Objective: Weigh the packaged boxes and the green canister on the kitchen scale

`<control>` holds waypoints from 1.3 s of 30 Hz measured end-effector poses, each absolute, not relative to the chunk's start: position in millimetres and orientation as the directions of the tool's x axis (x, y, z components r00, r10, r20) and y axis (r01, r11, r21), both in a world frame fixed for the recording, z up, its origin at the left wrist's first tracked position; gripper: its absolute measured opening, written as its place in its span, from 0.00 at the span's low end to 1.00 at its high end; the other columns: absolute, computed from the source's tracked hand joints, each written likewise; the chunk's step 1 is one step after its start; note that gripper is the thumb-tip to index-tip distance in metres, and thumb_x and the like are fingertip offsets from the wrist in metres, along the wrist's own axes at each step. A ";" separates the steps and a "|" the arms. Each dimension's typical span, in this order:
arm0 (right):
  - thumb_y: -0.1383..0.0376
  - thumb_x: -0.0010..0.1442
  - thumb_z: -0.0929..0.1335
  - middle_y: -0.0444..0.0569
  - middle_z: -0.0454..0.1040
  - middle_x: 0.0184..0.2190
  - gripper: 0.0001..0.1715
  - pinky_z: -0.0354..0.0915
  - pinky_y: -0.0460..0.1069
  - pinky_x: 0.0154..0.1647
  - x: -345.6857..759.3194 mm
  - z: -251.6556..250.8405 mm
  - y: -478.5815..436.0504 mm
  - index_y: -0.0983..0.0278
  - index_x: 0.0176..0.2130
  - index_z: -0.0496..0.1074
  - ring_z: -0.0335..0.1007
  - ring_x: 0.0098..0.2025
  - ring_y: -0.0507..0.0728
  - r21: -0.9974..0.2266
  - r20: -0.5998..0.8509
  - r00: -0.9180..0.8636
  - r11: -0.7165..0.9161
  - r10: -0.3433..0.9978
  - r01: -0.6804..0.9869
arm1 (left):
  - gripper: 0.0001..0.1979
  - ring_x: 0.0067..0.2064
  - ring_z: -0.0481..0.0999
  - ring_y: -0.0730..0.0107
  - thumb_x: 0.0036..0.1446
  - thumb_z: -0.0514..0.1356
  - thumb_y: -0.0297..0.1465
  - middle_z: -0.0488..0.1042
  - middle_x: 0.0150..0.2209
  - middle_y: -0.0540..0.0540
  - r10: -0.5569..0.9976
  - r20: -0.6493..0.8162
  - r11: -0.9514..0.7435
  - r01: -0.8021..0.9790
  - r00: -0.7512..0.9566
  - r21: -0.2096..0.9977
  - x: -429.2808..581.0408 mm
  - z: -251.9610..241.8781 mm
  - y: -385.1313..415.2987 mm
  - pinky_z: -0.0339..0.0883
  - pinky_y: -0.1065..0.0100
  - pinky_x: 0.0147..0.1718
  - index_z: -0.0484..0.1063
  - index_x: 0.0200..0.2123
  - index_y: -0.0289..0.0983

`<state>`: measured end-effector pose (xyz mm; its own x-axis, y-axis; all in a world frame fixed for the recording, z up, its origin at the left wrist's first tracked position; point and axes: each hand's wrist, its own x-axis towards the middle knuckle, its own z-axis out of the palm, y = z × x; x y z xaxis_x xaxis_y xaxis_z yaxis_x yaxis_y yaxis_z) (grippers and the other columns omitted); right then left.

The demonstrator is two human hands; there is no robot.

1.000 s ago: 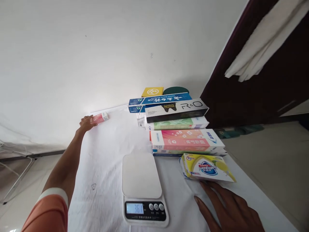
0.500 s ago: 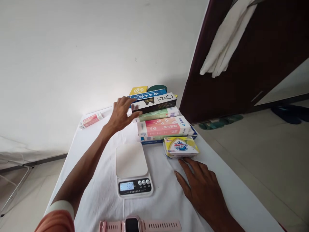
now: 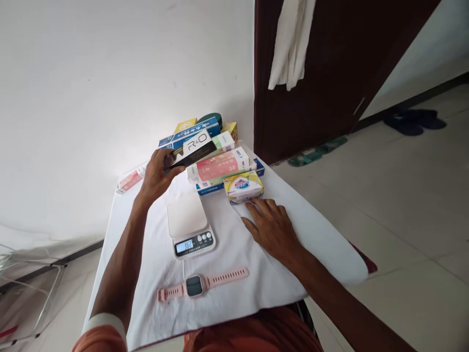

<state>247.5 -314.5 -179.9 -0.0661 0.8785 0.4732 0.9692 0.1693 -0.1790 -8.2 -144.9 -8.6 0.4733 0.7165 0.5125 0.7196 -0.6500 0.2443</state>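
Note:
My left hand (image 3: 159,173) grips the near left end of a black and white R&O box (image 3: 196,146), thumb in front and fingers behind. The box is slanted above other cartons. My right hand (image 3: 269,225) rests on the white cloth with fingers apart, its fingertips by the front of a yellow and white soap pack (image 3: 243,187). Beneath and behind lie a pink carton (image 3: 220,167), a green and white carton (image 3: 224,142) and blue boxes (image 3: 205,126). A white kitchen scale (image 3: 186,215) with a lit display stands nearer, its pan bare.
A pink watch (image 3: 194,286) lies near the front edge of the cloth-covered table (image 3: 154,318). At the left sits a small pink and white box (image 3: 131,181). A wall is behind; a dark door (image 3: 330,63) with a hanging white cloth (image 3: 292,44) stands right.
My left hand has closed on the R&O box and tilted it, pulling its left end nearer. The view has shifted and turned, showing more of the table front. My right hand stays by the soap.

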 end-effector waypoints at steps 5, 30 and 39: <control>0.60 0.71 0.61 0.61 0.74 0.51 0.20 0.56 0.57 0.44 246.2 -180.7 -314.1 0.67 0.52 0.75 0.63 0.50 0.66 -0.178 0.450 -0.065 0.160 0.891 0.971 | 0.21 0.44 0.74 0.62 0.59 0.67 0.41 0.73 0.44 0.47 0.817 0.333 -0.563 0.776 0.471 0.284 -59.8 -28.3 -216.6 0.70 0.63 0.42 0.70 0.53 0.42; 0.57 0.73 0.58 0.61 0.76 0.50 0.24 0.57 0.57 0.40 242.9 -186.0 -314.4 0.69 0.51 0.75 0.66 0.47 0.67 -0.056 0.474 -0.127 0.174 0.871 0.983 | 0.31 0.60 0.70 0.49 0.58 0.70 0.42 0.72 0.57 0.39 0.864 0.190 -0.502 0.820 0.466 0.275 -76.7 -66.7 -244.1 0.64 0.48 0.58 0.67 0.61 0.42; 0.58 0.73 0.60 0.61 0.77 0.48 0.23 0.61 0.57 0.38 247.5 -191.1 -311.9 0.69 0.50 0.76 0.69 0.46 0.66 -0.014 0.546 -0.175 0.218 0.819 0.976 | 0.20 0.53 0.74 0.55 0.64 0.64 0.37 0.75 0.50 0.43 0.910 0.247 -0.396 0.874 0.333 0.281 -115.6 -81.4 -215.8 0.66 0.56 0.53 0.70 0.58 0.42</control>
<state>247.5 -311.9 -191.1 -0.1752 0.8191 0.5463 0.9758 0.2183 -0.0143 -115.6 -215.8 -81.4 0.3332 0.9099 0.2472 0.8741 -0.3964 0.2806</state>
